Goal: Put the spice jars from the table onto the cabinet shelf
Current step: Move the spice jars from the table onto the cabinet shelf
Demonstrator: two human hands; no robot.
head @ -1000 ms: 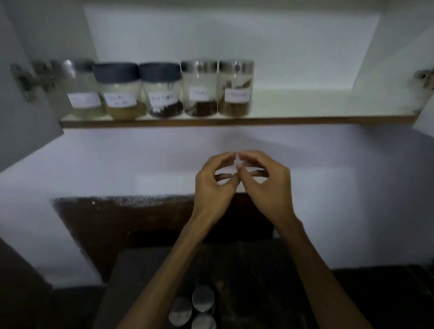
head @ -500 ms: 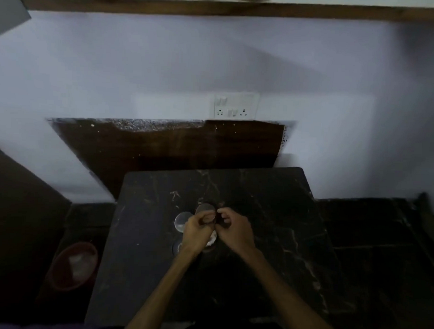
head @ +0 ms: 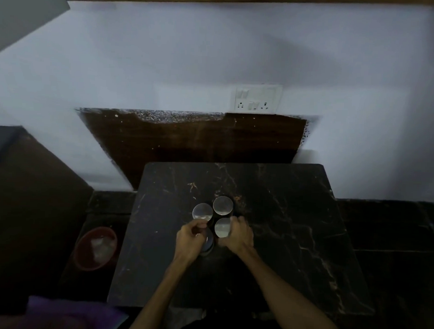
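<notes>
Shiny metal lids (head: 223, 205), veined marble table (head: 295, 216)

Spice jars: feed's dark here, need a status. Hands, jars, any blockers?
Left hand and right hand each closed round a jar. Four spice jars clustered on table. Nothing blocking.

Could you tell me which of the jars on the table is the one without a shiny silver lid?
The dark-lidded jar, nearest the person and partly under the left hand. The three other jars have bright silver lids.

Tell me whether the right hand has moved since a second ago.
Yes. The right hand has come down from just below the cabinet shelf to the jars on the table.
</notes>
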